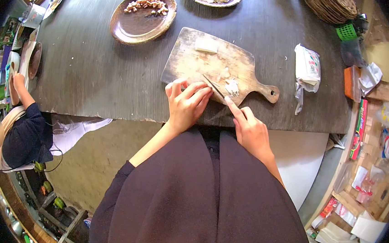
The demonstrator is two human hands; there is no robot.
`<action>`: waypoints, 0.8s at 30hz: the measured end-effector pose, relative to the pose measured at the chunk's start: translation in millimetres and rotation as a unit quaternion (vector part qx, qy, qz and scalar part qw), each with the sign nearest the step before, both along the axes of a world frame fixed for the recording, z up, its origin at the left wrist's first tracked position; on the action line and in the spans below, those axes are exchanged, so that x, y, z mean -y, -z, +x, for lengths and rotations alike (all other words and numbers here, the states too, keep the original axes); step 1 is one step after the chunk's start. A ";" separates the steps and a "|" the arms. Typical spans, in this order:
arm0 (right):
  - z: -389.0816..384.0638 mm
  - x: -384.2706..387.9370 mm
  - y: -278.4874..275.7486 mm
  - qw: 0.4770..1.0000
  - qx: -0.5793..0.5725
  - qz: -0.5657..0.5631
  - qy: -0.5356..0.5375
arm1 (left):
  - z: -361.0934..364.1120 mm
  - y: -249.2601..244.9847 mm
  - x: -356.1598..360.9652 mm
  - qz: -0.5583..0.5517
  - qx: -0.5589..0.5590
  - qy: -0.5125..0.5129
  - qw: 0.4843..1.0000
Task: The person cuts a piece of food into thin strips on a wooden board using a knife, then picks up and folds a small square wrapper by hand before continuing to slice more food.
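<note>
A wooden cutting board (186,52) lies on the dark table, its handle pointing right. My right hand (252,130) is closed round a knife (214,86), index finger stretched along the back of the blade. The blade slants up and left over the board's near edge, by the fingertips of my left hand (187,101). Those fingers are bent and pressed together on the board, and whatever they hold is hidden beneath them. Thin pale slivers (232,87) lie right of the blade. A pale rectangular block (206,45) rests near the board's far edge.
Beyond the board are a brown plate (133,27) of diced pieces and a bowl (210,4) of pale shreds. A white plastic packet (307,66) lies to the right. Another person (24,131) works at the far left. Shelves (384,93) with packages line the right side.
</note>
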State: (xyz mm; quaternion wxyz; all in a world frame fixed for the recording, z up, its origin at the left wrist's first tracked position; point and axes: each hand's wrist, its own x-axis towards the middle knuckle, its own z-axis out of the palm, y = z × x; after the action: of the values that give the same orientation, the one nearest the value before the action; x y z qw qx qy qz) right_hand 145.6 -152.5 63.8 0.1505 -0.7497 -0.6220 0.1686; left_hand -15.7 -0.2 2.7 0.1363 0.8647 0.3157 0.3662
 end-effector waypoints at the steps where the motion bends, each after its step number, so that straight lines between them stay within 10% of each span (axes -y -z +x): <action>1: -0.3 0.2 -0.1 1.000 0.002 0.003 -0.004 | -0.5 0.1 -0.2 -0.003 -0.005 0.002 1.000; 24: -17.0 -2.0 24.9 0.991 0.129 0.016 0.018 | -0.6 2.3 1.0 -0.002 -0.021 0.003 1.000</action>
State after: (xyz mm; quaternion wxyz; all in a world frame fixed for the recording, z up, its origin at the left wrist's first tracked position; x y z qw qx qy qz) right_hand 128.7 -150.4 38.9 0.0841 -0.7738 -0.6252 0.0578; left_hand -16.3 -1.3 0.4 0.1328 0.8729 0.3163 0.3469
